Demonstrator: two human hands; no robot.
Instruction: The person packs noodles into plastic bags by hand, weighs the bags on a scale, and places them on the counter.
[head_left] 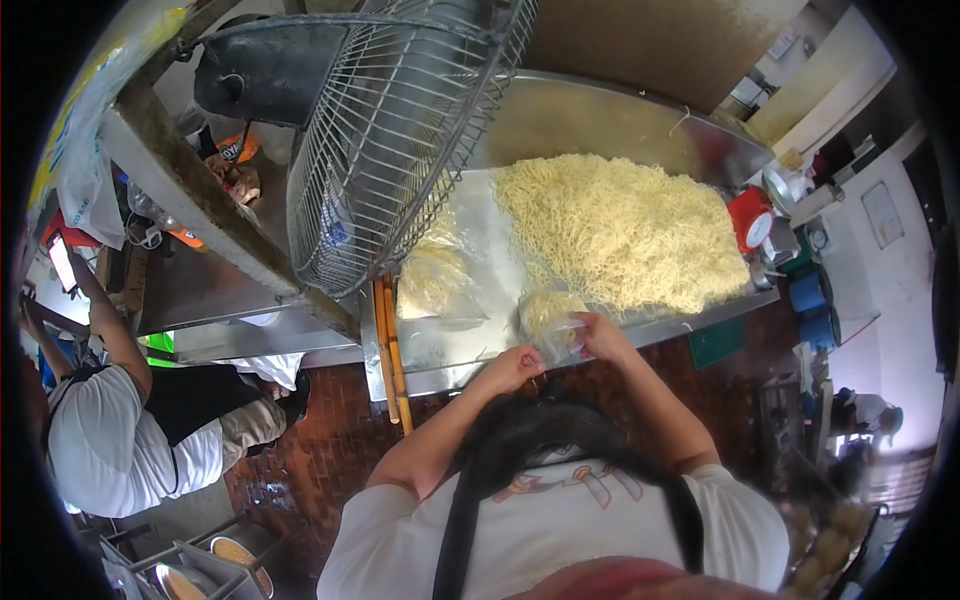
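A clear plastic bag of pale yellow noodles (547,311) stands at the front edge of the metal table (470,352). My right hand (602,338) is closed on the bag's gathered top. Beside it, my left hand (518,368) has its fingers pinched together at the near side of the bag's mouth; what lies between them is too small to make out. Just beyond the bag spreads a large heap of loose noodles (625,235). Filled clear bags of noodles (432,280) lie to the left.
A big caged fan (390,150) hangs over the table's left part. Bamboo poles (391,350) lie along the left edge. A red dial scale (750,218) stands at the right end. At far left, a person (130,430) holds a phone (62,264).
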